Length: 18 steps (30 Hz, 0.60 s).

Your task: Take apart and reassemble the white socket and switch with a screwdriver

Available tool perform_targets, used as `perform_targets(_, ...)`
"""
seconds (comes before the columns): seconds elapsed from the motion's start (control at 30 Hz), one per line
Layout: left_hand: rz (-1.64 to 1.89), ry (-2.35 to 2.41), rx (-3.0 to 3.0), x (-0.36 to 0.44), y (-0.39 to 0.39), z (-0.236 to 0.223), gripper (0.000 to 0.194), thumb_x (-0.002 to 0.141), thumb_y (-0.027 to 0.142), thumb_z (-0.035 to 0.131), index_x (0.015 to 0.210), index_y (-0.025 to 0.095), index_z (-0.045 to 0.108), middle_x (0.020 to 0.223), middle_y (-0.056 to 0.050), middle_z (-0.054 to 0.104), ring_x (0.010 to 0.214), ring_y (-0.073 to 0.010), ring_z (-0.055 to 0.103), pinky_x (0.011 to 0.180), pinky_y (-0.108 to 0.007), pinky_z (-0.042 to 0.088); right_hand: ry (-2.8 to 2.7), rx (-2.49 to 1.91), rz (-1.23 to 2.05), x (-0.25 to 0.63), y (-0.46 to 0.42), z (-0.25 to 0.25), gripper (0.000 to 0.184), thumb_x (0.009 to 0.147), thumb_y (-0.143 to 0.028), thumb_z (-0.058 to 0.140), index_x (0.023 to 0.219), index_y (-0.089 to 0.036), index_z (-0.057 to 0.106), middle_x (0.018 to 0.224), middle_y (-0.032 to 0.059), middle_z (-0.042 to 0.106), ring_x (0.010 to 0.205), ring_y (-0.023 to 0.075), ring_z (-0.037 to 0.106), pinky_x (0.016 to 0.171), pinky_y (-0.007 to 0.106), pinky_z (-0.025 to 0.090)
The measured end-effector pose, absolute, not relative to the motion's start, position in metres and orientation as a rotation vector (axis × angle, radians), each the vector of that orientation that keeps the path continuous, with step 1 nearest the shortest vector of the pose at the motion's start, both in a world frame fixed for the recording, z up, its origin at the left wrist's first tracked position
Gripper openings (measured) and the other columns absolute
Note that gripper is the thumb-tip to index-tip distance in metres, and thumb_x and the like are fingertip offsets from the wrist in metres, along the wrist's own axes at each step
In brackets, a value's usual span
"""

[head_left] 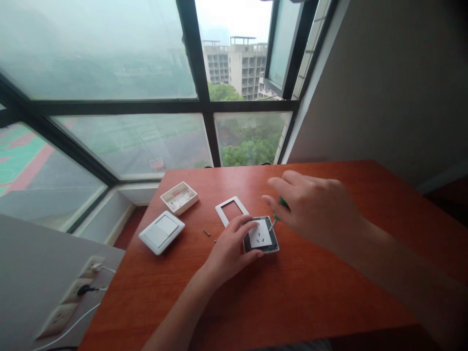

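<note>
"Why is the left hand (228,246) spread over the socket (260,235)?"

"Probably to steady it on the table (292,292), beside the frame (220,210). The right hand (310,202) grips a green-handled screwdriver (281,209), its tip seemingly at the socket's edge, though blurred."

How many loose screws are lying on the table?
2 in view: one screw lies between the white rocker switch and the left hand; a second screw, only partly visible, lies right beside that hand. The hand may hide more.
</note>
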<state>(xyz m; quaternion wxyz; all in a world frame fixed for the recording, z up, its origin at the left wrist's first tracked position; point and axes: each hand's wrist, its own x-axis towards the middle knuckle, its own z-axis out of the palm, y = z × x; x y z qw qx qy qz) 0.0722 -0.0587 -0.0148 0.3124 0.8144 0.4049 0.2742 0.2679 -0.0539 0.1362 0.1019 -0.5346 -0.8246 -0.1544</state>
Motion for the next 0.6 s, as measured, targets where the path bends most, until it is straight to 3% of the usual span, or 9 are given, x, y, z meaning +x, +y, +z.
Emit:
perform_targets(0.17,0.747,1.07,2.145,0.0719,-0.0584,-0.0156,0.059,0.074,0.027,0.078,0.128,0.028,0.054,0.139,-0.009,0.048,0.127,-0.0276,0.047,0.107,-0.044,0.041,-2.548,-1.454,-0.223,0.2716,-0.0574,0.1439,0.033,0.089,-0.024,0.046,0.121,-0.023,0.056,0.108,0.0059,0.068,0.076,0.0182,0.063,0.052,0.029,0.026)
perform_targets(0.37,0.759,1.074,2.146,0.0709,-0.0582,-0.0182,0.059,0.072,0.028,0.079,0.126,0.028,0.055,0.139,-0.009,0.048,0.126,-0.0288,0.048,0.105,-0.046,0.043,-2.41,-1.715,-0.479,0.2719,-0.0542,0.14,0.04,0.093,-0.047,0.043,0.115,-0.018,0.058,0.087,0.0086,0.071,0.065,0.0237,0.064,0.049,0.031,0.021)
perform_targets(0.53,0.743,1.073,2.195,0.07,-0.0574,-0.0216,0.063,0.072,0.029,0.079,0.129,0.028,0.053,0.142,-0.011,0.046,0.131,-0.0305,0.044,0.108,-0.05,0.039,-2.475,-1.452,-0.121,0.2742,-0.0545,0.1381,0.027,0.083,-0.021,0.05,0.109,-0.021,0.057,0.104,0.0046,0.069,0.086,0.0205,0.065,0.058,0.029,0.035)
perform_targets(0.6,0.726,1.083,2.21,0.0698,-0.0574,-0.0223,0.065,0.073,0.03,0.079,0.132,0.027,0.051,0.145,-0.011,0.044,0.133,-0.0307,0.041,0.109,-0.051,0.038,-2.443,-1.469,-0.15,0.2737,-0.0542,0.1355,0.024,0.087,-0.023,0.049,0.108,-0.02,0.058,0.101,0.0048,0.069,0.085,0.0205,0.066,0.058,0.029,0.035)
